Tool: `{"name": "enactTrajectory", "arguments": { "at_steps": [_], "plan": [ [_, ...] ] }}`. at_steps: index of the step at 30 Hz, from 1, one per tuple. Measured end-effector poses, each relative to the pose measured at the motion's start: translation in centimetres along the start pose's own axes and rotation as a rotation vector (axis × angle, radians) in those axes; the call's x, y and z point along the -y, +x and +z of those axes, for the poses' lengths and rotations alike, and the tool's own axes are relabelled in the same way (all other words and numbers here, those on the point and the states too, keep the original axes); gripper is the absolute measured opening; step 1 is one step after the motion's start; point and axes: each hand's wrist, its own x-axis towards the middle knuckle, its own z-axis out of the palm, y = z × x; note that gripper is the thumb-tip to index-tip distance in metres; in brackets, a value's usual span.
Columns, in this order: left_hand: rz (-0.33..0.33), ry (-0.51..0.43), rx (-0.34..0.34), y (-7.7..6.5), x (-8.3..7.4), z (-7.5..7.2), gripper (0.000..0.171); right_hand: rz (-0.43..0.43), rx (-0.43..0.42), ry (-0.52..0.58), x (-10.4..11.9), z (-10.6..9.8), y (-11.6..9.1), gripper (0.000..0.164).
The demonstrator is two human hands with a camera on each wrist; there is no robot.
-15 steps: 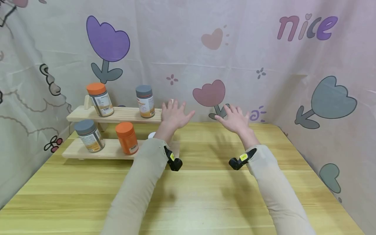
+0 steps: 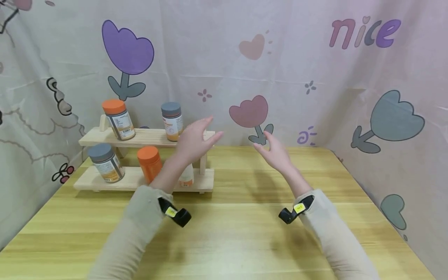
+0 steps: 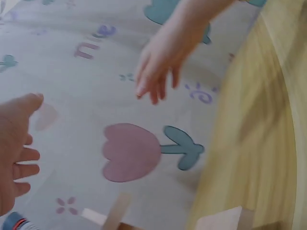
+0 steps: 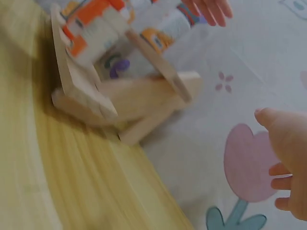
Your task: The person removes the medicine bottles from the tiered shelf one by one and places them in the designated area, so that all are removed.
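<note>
My left hand (image 2: 192, 142) is raised in front of the right end of a two-tier wooden shelf (image 2: 143, 137), thumb apart from the extended fingers, holding nothing. It overlaps the upper grey-lidded jar (image 2: 172, 126) in the head view. Below it, a white jar (image 2: 187, 177) on the lower tier is partly covered by the hand and wrist, as is the orange jar (image 2: 148, 161) beside it. My right hand (image 2: 276, 153) hovers over the table to the right, palm turned inward with loosely extended fingers. The right wrist view shows its thumb and fingertips (image 4: 283, 183) apart, with nothing between them.
An orange-lidded jar (image 2: 119, 120) stands on the upper tier's left, and another grey-lidded jar (image 2: 106, 163) on the lower tier's left. The wooden table (image 2: 231, 233) runs back to a printed cloth (image 2: 210, 50) hanging behind and at both sides.
Both hands have turned from palms down with spread fingers to palms facing inward. The left has moved left and toward me, uncovering more of the white jar; the right has drawn slightly nearer me.
</note>
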Motion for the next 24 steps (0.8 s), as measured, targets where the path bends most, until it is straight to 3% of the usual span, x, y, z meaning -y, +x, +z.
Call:
{"name": "enactTrajectory", "arguments": {
  "at_steps": [5, 9, 13, 18, 22, 24],
  "plan": [
    [0.023, -0.29, -0.157, -2.8, 1.0, -2.0, 0.058, 0.023, 0.016, 0.213, 1.1, 0.9, -0.8, 0.068],
    [-0.031, -0.4, -0.199, -5.0, 2.0, -3.6, 0.055, 0.009, 0.035, 0.327, 2.1, 2.1, -1.3, 0.064],
    [-0.099, -0.433, -0.243, -7.4, 3.4, -5.3, 0.053, 0.015, 0.073, 0.409, 3.1, 3.5, -1.9, 0.063],
    [-0.15, -0.463, -0.377, -10.4, 6.8, -7.1, 0.049, 0.041, 0.137, 0.49, 4.0, 5.5, -2.5, 0.064],
    [-0.211, -0.567, -0.503, -12.2, 9.9, -8.6, 0.047, 0.047, 0.173, 0.548, 4.6, 7.0, -2.9, 0.064],
    [-0.22, -0.666, -0.564, -12.9, 11.4, -9.3, 0.045, 0.048, 0.189, 0.551, 4.8, 7.8, -3.0, 0.064]
  ]
}}
